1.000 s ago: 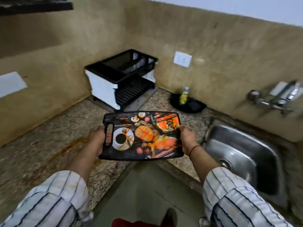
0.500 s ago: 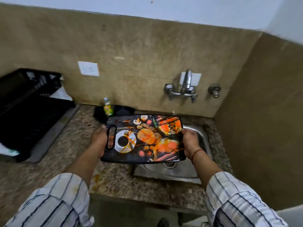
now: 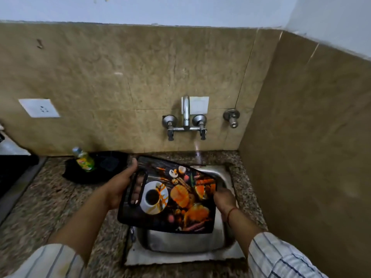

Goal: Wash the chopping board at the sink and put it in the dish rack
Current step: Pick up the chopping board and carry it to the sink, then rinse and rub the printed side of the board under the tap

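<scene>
The chopping board (image 3: 176,199) is black with a printed picture of a coffee cup and orange food. It hangs tilted over the steel sink (image 3: 180,242), its right end lower and inside the basin. My left hand (image 3: 122,187) grips the handle end, with fingers showing through the handle slot. My right hand (image 3: 223,199) holds the right edge down in the sink. The wall tap (image 3: 186,115) stands above the sink with no water running. Only a dark edge of the dish rack (image 3: 12,169) shows at the far left.
A small green-labelled bottle (image 3: 84,159) stands on a black tray (image 3: 96,167) left of the sink. A separate valve (image 3: 231,116) sticks out of the wall on the right. A tiled side wall closes off the right. A white socket (image 3: 39,108) sits on the back wall.
My view has swung right from the dish rack to face the sink. Both hands have carried the board from level above the counter down over the sink, tilting its right end into the basin.
</scene>
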